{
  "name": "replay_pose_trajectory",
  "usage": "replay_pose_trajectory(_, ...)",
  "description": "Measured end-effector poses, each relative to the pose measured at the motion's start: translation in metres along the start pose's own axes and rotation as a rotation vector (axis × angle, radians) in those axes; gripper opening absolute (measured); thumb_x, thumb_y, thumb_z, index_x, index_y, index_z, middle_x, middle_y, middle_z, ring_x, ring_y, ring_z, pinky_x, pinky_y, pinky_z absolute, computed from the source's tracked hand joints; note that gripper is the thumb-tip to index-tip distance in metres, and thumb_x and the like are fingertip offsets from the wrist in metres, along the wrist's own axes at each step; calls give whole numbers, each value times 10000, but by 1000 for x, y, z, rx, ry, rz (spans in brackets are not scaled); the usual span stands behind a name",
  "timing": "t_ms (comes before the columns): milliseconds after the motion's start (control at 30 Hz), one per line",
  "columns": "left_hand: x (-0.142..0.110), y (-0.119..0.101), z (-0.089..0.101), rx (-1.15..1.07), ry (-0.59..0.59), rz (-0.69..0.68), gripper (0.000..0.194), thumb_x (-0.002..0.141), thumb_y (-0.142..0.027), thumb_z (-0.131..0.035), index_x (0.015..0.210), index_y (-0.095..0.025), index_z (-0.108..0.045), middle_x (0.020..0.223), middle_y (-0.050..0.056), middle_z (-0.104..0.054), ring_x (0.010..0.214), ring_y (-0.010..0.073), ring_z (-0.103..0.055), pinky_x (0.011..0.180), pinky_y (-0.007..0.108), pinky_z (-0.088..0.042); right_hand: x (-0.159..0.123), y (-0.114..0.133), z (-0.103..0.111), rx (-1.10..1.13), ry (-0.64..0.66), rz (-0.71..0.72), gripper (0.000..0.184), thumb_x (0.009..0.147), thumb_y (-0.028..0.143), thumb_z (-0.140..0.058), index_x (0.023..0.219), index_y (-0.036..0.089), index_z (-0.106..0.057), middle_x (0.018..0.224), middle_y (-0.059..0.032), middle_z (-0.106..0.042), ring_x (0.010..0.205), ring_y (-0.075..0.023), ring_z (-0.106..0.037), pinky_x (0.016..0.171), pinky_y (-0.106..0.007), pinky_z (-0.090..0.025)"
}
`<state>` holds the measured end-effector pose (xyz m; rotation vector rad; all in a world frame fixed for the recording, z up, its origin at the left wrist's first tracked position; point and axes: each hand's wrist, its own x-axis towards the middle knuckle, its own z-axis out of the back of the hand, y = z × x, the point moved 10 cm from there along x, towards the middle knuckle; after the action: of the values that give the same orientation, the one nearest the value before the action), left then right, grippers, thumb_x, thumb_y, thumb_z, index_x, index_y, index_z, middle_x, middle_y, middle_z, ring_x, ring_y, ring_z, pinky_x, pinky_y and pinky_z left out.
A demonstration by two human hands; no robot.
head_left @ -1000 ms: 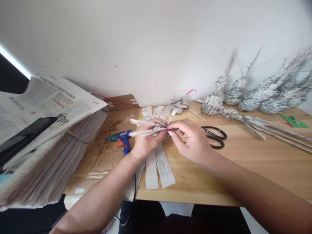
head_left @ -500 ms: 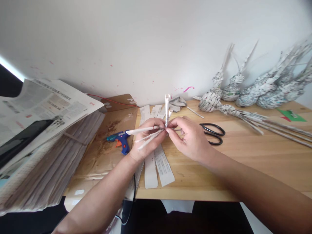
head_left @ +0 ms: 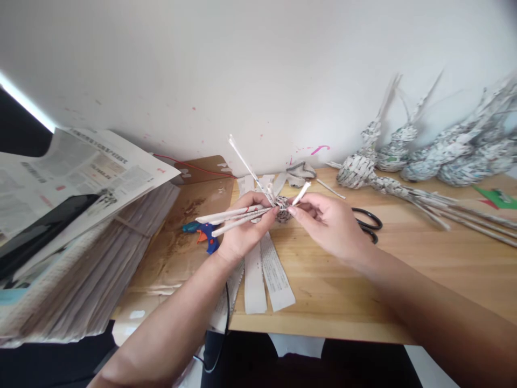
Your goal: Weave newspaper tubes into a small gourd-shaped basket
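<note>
My left hand (head_left: 246, 226) is closed round a small woven newspaper piece (head_left: 283, 209), whose rolled paper tubes (head_left: 232, 215) stick out to the left over the hand. One long thin tube (head_left: 242, 157) points up and to the left from it. Between thumb and fingers, my right hand (head_left: 323, 221) pinches a short white paper tube (head_left: 301, 193) at the piece's right side. Part of the woven body is hidden behind the fingers. Flat newspaper strips (head_left: 255, 283) lie on the table beneath the hands.
A blue glue gun (head_left: 208, 237) lies on cardboard (head_left: 161, 258) at left, beside stacked newspapers (head_left: 92, 269) with a black phone-like object (head_left: 48, 231) on top. Black-handled scissors (head_left: 368, 223) rest right of my right hand. Several woven newspaper forms (head_left: 357, 171) stand along the wall.
A tube that stood upright at the piece half a second ago is gone from there; a long tube now leans up-left. My right hand has moved slightly right, pinching a short tube. The view shifted slightly.
</note>
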<state>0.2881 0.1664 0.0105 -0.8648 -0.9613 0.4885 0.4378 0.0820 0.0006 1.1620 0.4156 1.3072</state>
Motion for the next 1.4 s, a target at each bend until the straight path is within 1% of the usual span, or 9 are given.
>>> replay_pose_trajectory(100, 0, 0, 0, -24, -4, -1, 160, 856, -273, -777, 868, -183, -644, 949, 57, -771, 947, 200, -736, 818, 303, -578, 2, -6, 2, 145, -40, 8, 181, 909, 376, -695, 964, 206, -726, 904, -59, -778, 756, -192, -704, 658, -312, -514)
replay_pose_trajectory(300, 2, 3, -2, -60, 15, 59, 178, 860, -299, -776, 863, -173, -649, 952, 67, -771, 897, 190, -727, 782, 294, -573, -4, 12, 15, -103, -166, 127, 214, 915, 367, -723, 802, 197, -658, 676, 0, -682, 528, -119, -544, 554, -287, -407)
replay_pose_trajectory(467, 2, 1, -5, -40, 50, 37, 161, 859, -286, -773, 851, -175, -656, 914, 57, -763, 837, 176, -711, 746, 285, -560, -13, 46, 25, -295, -246, 386, 101, 950, 230, -666, 852, 208, -667, 740, -17, -667, 640, -146, -575, 592, -291, -399)
replay_pose_trajectory(567, 1, -1, -7, -33, 64, 30, 157, 855, -283, -775, 856, -176, -659, 866, 41, -752, 778, 158, -692, 711, 273, -548, -15, 53, 27, -261, -254, 454, 102, 955, 182, -637, 866, 221, -670, 802, -22, -691, 668, -145, -588, 610, -289, -419)
replay_pose_trajectory(700, 1, -6, -10, -24, 77, 21, 141, 846, -269, -770, 898, -167, -688, 883, 52, -755, 810, 169, -700, 715, 279, -554, -5, 28, 22, -25, -183, 264, 58, 950, 248, -664, 898, 222, -662, 766, -3, -706, 642, -142, -616, 590, -280, -453)
replay_pose_trajectory(800, 1, -5, -11, -23, 83, 34, 163, 836, -273, -775, 936, -165, -707, 897, 58, -768, 819, 182, -713, 724, 294, -568, 2, 6, 10, 156, -86, 99, 122, 942, 331, -679, 934, 210, -672, 871, -38, -757, 735, -176, -688, 634, -302, -509)
replay_pose_trajectory(867, 1, -4, -10, -12, 77, 41, 154, 838, -282, -772, 921, -165, -717, 888, 60, -774, 819, 190, -719, 733, 307, -577, 4, -1, 5, 190, -48, 39, 172, 930, 375, -690, 930, 204, -692, 896, -49, -763, 751, -188, -696, 653, -320, -524)
replay_pose_trajectory(1200, -1, -9, -18, -35, 172, 21, 150, 892, -321, -733, 909, -172, -729, 902, 62, -780, 878, 211, -739, 814, 337, -598, 7, -13, 3, 219, -31, -35, 207, 916, 397, -688, 880, 194, -710, 811, -37, -732, 671, -169, -652, 615, -321, -508)
replay_pose_trajectory(1400, -3, -13, -22, -16, 212, -29, 115, 906, -284, -721, 930, -172, -737, 962, 84, -779, 931, 223, -737, 907, 376, -592, 8, -14, 1, 275, -27, -55, 215, 886, 403, -721, 858, 190, -727, 806, -45, -744, 659, -162, -648, 616, -326, -519)
